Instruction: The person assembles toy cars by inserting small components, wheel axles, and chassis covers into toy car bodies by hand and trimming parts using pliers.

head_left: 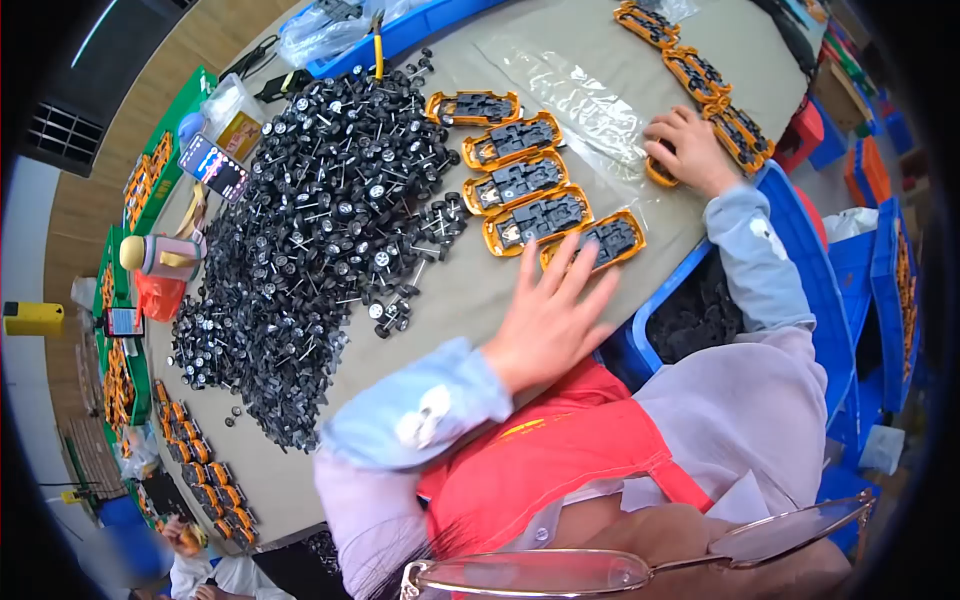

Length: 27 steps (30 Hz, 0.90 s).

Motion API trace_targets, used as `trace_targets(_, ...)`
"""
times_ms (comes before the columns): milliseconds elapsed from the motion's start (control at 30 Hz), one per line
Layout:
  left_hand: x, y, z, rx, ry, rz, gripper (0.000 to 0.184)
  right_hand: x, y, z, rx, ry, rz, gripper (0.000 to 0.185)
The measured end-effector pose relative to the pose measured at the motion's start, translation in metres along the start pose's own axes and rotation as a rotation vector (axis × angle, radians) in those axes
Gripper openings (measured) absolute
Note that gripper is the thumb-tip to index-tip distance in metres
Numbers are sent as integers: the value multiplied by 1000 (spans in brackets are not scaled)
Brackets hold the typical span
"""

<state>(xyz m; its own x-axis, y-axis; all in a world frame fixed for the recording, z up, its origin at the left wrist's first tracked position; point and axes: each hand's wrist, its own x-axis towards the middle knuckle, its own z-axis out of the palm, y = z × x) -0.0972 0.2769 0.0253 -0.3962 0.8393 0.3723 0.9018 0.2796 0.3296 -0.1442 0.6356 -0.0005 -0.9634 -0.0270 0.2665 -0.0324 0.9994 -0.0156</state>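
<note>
My left hand (pixel 555 315) has its fingers spread, with the fingertips over the near edge of an orange toy car body with a black chassis (pixel 610 240). Four similar upturned car bodies, one of them here (pixel 540 215), lie in a column beside it. My right hand (pixel 690 150) has its fingers curled round another orange car body (pixel 660 170), which is mostly hidden beneath them. Right beside that hand, more orange car bodies (pixel 738 135) form a row along the table's far right side.
A large heap of black wheels and axles (pixel 340 170) covers the table's left middle, beside small black parts (pixel 290 370). Clear plastic bags (pixel 580 95), a phone (pixel 213 167), a bottle (pixel 165 256) and yellow-handled pliers (pixel 378 50) lie around. A blue bin (pixel 815 290) stands at right.
</note>
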Motion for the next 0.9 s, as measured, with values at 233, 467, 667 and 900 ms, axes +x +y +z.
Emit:
trace_targets(233, 21, -41, 67, 361, 89, -67, 47, -64, -25, 4, 123, 101, 33, 27)
trace_targets(467, 9, -39, 36, 120, 239, -68, 51, -101, -120, -33, 200, 9, 199, 36)
trace_targets(667, -62, 2, 8, 26, 133, 34, 51, -119, -208, -33, 414, 179, 93, 44)
trace_targets(900, -68, -10, 26, 152, 112, 47, 43, -104, -119, -48, 246, 417, 146, 36)
